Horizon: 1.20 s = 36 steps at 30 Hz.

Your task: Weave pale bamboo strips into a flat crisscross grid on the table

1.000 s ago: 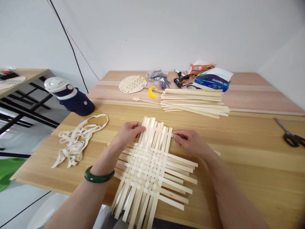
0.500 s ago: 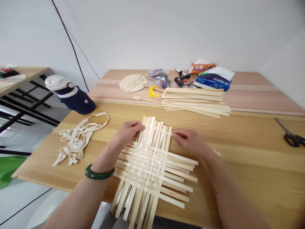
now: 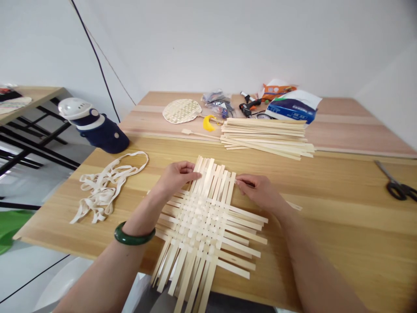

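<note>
Plainly, both hands closed on the strip weave

We find the open-weave mat of pale wooden strips (image 3: pixel 202 221) lying on the near part of the wooden surface (image 3: pixel 342 226), its lower strip ends reaching past the front edge. We record the left hand (image 3: pixel 184 174) with thumb and fingers pinched on the mat's far left edge; a green bangle (image 3: pixel 134 237) circles that wrist. We record the right hand (image 3: pixel 256 189) pinching the end of a cross strip (image 3: pixel 236 180) at the far right edge. To the left we note a tangled white ribbon (image 3: pixel 106 184) and, behind it, a navy jug with a white lid (image 3: pixel 104 132). Beyond the mat we log a bundle of loose strips (image 3: pixel 263 137), with a woven fan (image 3: pixel 181 111) to its left. We observe black-handled scissors (image 3: pixel 397 189) at far right.
</note>
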Available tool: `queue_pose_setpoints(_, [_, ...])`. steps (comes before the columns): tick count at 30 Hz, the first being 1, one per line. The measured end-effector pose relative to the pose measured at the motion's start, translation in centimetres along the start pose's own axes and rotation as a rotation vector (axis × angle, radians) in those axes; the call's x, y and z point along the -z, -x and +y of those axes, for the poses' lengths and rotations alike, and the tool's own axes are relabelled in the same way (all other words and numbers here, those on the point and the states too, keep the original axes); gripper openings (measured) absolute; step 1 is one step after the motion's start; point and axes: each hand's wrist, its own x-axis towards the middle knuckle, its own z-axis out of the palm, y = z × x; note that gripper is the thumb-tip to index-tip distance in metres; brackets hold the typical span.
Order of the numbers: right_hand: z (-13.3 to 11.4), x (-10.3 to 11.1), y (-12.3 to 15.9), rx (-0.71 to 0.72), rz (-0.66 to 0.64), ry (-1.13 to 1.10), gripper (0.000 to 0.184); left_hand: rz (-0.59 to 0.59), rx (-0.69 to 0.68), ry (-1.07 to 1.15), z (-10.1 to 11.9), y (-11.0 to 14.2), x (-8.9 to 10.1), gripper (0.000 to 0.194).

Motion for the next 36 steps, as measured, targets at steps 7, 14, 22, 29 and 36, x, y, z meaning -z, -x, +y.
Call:
queue_pose_setpoints(7, [0.0,0.0,0.1,0.017,-0.022,-0.002,0.027,0.013,-0.035,-0.01,-0.9,-0.3,0.0,0.042])
queue_pose_setpoints(14, [-0.4,0.1,0.1,0.047,-0.053,-0.035,0.027,0.029,-0.086,-0.081,-1.2,-0.5,0.0,0.034])
queue_pose_setpoints(22, [-0.1,0.1,0.0,0.049,-0.07,-0.016,0.028,-0.002,-0.019,-0.036,-0.9,-0.5,0.0,0.022])
queue_pose_setpoints(29, [0.0,0.1,-0.1,0.035,-0.073,-0.03,0.026,0.035,0.045,-0.016,-0.7,-0.7,-0.4,0.024])
queue_pose_setpoints(36, [0.1,0.2,-0.1,0.035,-0.102,-0.072,0.027,-0.075,0.127,0.097,0.1,-0.2,-0.2,0.022])
